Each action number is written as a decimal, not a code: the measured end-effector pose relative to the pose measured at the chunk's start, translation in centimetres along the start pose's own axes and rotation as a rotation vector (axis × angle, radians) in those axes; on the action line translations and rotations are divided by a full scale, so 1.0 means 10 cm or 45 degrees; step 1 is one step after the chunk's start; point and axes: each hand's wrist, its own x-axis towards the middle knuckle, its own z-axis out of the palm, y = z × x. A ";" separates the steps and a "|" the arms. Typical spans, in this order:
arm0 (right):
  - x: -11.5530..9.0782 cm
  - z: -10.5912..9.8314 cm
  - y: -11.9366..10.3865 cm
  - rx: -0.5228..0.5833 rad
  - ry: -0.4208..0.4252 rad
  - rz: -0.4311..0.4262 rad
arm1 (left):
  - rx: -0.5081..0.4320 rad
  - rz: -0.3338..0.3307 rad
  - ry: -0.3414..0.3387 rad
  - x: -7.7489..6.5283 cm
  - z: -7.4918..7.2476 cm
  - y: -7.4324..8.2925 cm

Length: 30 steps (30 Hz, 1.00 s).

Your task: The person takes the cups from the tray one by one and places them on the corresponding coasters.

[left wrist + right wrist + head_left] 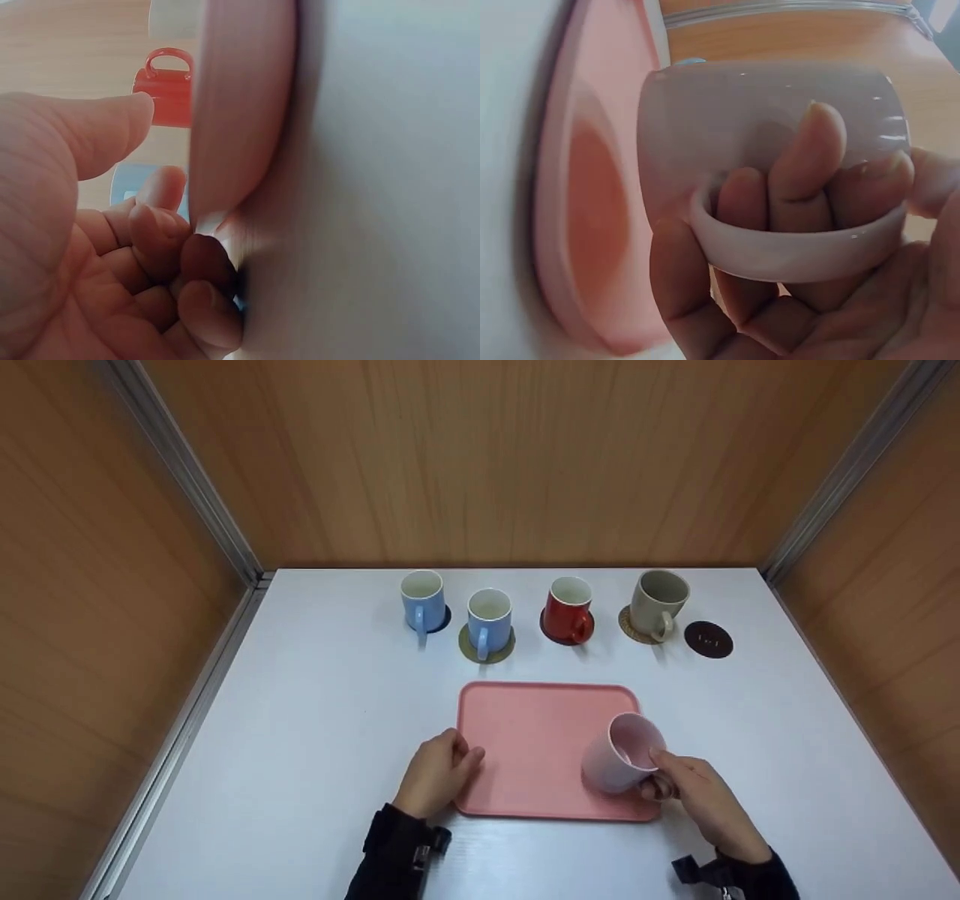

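My right hand (pixel 709 802) grips the handle of a pale pink mug (pixel 606 761), fingers through the loop and thumb at the rim. The mug tilts over the right front part of a pink rectangular tray (pixel 517 742), and the right wrist view shows its shadow on the tray. At the tray's left edge is my left hand (pixel 435 772), its curled fingers against the rim and its thumb above the tray. In the left wrist view, fingertips (pixel 206 262) meet the tray's edge (pixel 240 112); what lies behind them is hidden.
Behind the tray stand two light blue mugs (pixel 424 604) (pixel 487 622), a red mug (pixel 564 615) and a beige mug (pixel 654 604), each on a round coaster. A bare dark coaster (pixel 709 639) lies at far right. Wooden panels (pixel 525 465) wall the white table (pixel 300 697).
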 end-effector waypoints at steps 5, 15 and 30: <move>0.13 -0.19 -0.06 0.048 0.215 0.030 | 0.022 0.030 0.020 0.00 -0.01 0.00; 0.72 -0.75 -0.15 0.066 0.468 0.100 | 0.002 0.011 0.010 -0.01 -0.01 0.00; 1.31 -1.04 -0.49 0.056 0.498 0.078 | -0.021 -0.022 0.000 0.00 -0.01 0.02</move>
